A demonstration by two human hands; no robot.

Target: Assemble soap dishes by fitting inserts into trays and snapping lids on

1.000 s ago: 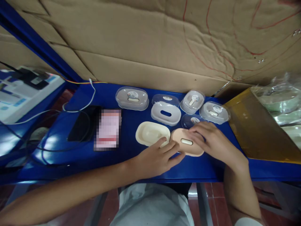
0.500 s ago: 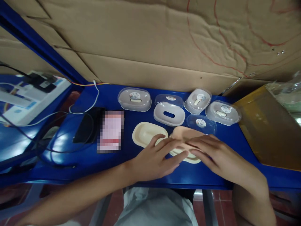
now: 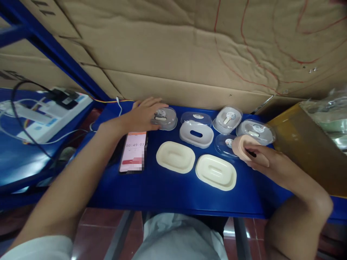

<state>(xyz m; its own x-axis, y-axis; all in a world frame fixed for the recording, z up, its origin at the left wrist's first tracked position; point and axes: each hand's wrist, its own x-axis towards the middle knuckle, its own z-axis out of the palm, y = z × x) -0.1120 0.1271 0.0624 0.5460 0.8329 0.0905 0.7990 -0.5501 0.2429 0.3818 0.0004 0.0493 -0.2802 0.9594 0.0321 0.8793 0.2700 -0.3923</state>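
My left hand reaches to the back left, its fingers and thumb around the left end of a grey oval box with a clear lid. In my right hand is a peach-coloured oval shell with a slot, held tilted above the right side of the table. Below it lies a clear lid, partly covered. Two cream oval trays, a left one and a right one, rest side by side in front. Behind them sits a grey slotted shell.
Two more lidded grey boxes, one upright-turned and one at the right, stand near a cardboard carton. Another clear lid lies at the back. A phone and a power strip with cables are leftward.
My left hand has left the cream trays and moved to the back-left box. My right hand has lifted the peach shell off the right cream tray, carrying it rightward.
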